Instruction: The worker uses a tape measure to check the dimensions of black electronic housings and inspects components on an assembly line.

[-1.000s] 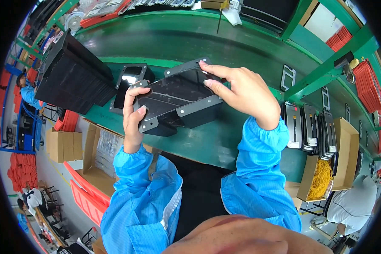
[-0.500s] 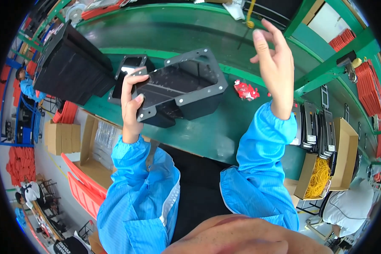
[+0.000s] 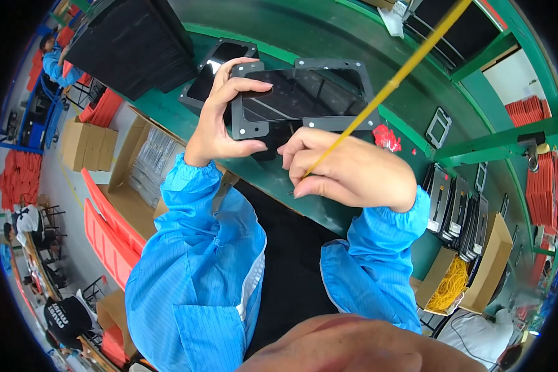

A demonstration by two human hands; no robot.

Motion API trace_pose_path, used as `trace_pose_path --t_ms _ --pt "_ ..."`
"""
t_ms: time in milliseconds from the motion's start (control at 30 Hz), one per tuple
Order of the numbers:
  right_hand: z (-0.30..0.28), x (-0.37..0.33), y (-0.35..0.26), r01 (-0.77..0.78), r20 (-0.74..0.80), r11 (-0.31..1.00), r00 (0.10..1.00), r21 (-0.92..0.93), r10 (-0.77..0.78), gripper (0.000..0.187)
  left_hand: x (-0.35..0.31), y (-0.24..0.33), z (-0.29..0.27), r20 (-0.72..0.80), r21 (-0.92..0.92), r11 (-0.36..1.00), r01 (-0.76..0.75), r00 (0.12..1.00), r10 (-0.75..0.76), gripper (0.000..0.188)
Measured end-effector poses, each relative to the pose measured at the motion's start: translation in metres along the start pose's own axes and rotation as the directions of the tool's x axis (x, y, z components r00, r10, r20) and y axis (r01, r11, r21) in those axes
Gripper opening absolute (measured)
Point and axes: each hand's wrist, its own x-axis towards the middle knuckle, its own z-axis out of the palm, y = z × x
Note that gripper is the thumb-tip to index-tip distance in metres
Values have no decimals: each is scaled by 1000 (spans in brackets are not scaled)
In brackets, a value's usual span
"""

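My left hand (image 3: 220,121) grips the left end of a black case (image 3: 372,106) with a glossy dark panel (image 3: 304,93) set into its top. Its fingers lie over the panel's edge and the thumb is below the near side. My right hand (image 3: 353,167) is closed in a pinch on a taut yellow cord (image 3: 378,99), in front of the case's near edge. That cord runs up and away to the top right. A thin dark tip shows beneath the right fingertips; what it belongs to is hidden.
A second black case (image 3: 208,77) lies behind my left hand, beside a tall black stack (image 3: 133,49). Small red pieces (image 3: 387,137) rest on the green bench (image 3: 279,186). At right are upright dark panels (image 3: 456,211) and yellow cords (image 3: 449,285) in a carton.
My right hand has come down from its raised, open position and now pinches the yellow cord, drawn down with it. The case has been turned and sits farther right in view.
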Motion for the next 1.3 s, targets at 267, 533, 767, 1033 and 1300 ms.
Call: trace_pose_path --t_ms 267,533,767,1033,1300 --pt "5 -5 -6 193 -433 947 899 255 -67 37 22 16 -5 32 -309 916 256 965 -259 74" --pt "-26 -40 -20 -27 -722 995 690 -101 -54 45 4 -33 -36 -433 327 848 416 864 -257 52" --pt "-52 -63 -4 -285 -842 952 536 -116 57 40 -32 -43 -31 -437 697 606 383 897 -64 52" --pt "-99 -132 77 -620 -962 783 238 -45 133 34 -55 -55 -35 -392 683 560 469 882 -260 66" --pt "-75 -208 223 -967 -875 -21 -240 255 420 40 -10 7 8 -219 65 989 133 969 -116 109"
